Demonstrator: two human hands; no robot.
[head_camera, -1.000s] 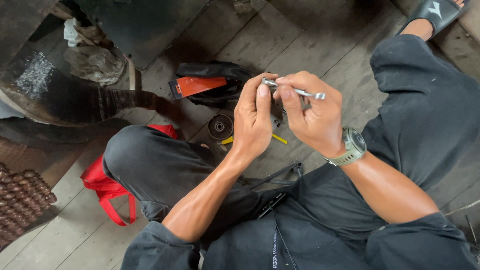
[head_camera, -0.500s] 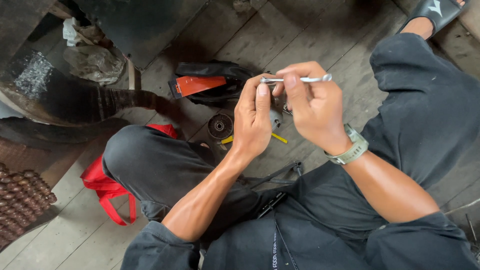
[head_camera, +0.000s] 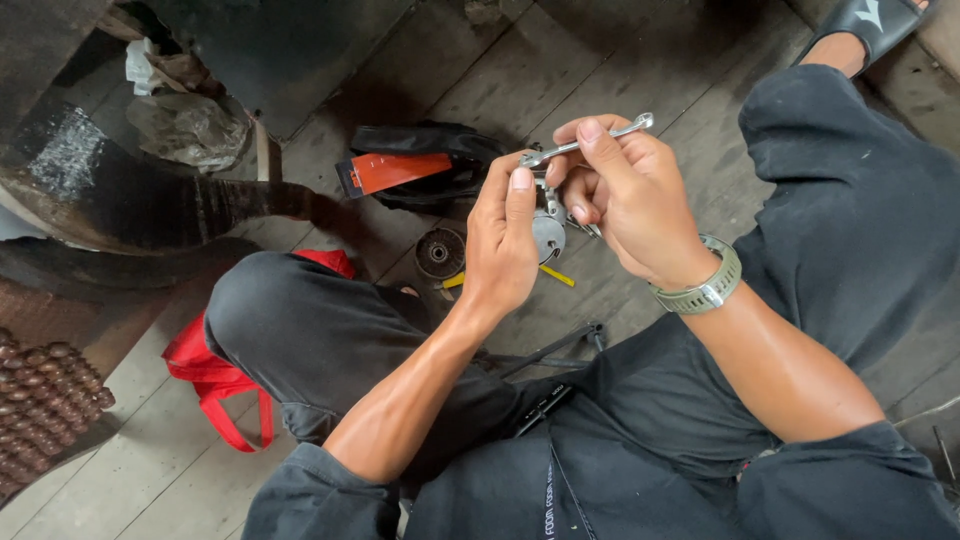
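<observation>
While right hand (head_camera: 625, 195) grips wrench (head_camera: 585, 142) | left hand (head_camera: 508, 240) steadies round part (head_camera: 547, 236), probably metal

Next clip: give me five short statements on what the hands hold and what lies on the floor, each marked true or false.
1. The right hand holds a slim metal wrench. True.
2. The left hand lies flat on the floor. False: it is raised, its grip on a small round metal part.
3. A watch is on the right wrist. True.
4. A blue bag lies by the left knee. False: the bag there is red.
5. A round ribbed disc lies on the wooden floor beyond the left hand. True.
</observation>
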